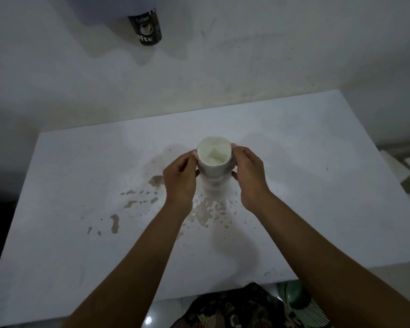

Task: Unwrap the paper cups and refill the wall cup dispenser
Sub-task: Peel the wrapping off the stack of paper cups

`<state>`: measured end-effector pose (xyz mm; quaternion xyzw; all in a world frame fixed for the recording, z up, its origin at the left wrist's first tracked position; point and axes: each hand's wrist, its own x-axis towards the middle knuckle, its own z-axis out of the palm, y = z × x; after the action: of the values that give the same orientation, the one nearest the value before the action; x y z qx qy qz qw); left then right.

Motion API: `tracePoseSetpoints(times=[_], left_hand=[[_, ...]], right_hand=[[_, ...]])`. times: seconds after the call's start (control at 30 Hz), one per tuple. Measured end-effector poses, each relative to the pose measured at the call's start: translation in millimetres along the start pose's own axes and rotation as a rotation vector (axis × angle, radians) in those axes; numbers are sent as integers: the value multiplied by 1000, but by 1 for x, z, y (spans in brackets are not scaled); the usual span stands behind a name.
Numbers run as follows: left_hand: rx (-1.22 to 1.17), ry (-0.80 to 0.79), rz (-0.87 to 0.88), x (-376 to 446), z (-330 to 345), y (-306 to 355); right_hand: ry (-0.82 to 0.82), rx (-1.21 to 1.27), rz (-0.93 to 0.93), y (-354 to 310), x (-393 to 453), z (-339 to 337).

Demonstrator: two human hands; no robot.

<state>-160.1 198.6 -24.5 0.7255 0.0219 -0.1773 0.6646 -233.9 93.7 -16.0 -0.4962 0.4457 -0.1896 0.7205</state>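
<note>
Unwrapping looks to be your step: the stack of paper cups [214,162] stands upright on the table [81,185], your left hand [180,178] and right hand [249,176] curled round its top from either side, fingertips at the rim. Next, peel the wrap down; the dispenser [100,10] waits on the wall above

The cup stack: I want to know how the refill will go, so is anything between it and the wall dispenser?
Nothing visible blocks the way. Both the left hand and right hand grip the cup stack above the table, and only bare wall lies between it and the dispenser, where a black coffee cup hangs at the outlet.
</note>
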Motion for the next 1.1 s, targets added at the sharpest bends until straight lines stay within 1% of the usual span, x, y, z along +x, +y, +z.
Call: tracePoseSetpoints(times=[0.07, 0.13, 0.2, 0.27, 0.33, 0.4, 0.47, 0.53, 0.6, 0.67, 0.7, 0.77, 0.87, 0.93, 1.03, 1.1], left_hand=[[67, 26, 73, -3, 0, -5], [179, 48, 178, -3, -2, -8], [249, 22, 292, -5, -7, -11], [240, -68, 381, -12, -11, -12], [222, -224, 453, -16, -11, -13], [290, -365, 498, -14, -12, -18], [379, -415, 489, -10, -13, -24], [503, -385, 446, -7, -14, -32], [580, -372, 397, -5, -15, -39], [557, -386, 368, -1, -17, -44], [551, -397, 365, -1, -18, -46], [563, -409, 381, 3, -21, -47], [605, -465, 383, 4, -24, -38], [618, -498, 407, 6, -30, -27], [525, -425, 451, 10, -40, -10], [427, -432, 440, 9, -38, -2]], right_hand=[[-17, 50, 35, 2, 3, 0], [-32, 36, 77, 4, 5, -2], [-37, -8, 102, 5, 5, -3], [-45, -63, 107, 7, 4, -3], [-49, -97, 110, 7, 5, -4], [-44, -120, 101, 6, 9, -7], [-40, -161, -22, 3, 11, -10], [-66, -125, -211, -1, 9, -14], [-184, -174, -366, -4, 2, -15], [-301, -372, -453, 0, -3, -11], [-323, -460, -471, 4, -3, -10], [-322, -540, -489, 12, -1, -8], [-332, -532, -517, 22, 3, -11], [-331, -506, -503, 26, 5, -12], [-347, -508, -481, 35, 10, -16], [-361, -509, -451, 41, 11, -18]])
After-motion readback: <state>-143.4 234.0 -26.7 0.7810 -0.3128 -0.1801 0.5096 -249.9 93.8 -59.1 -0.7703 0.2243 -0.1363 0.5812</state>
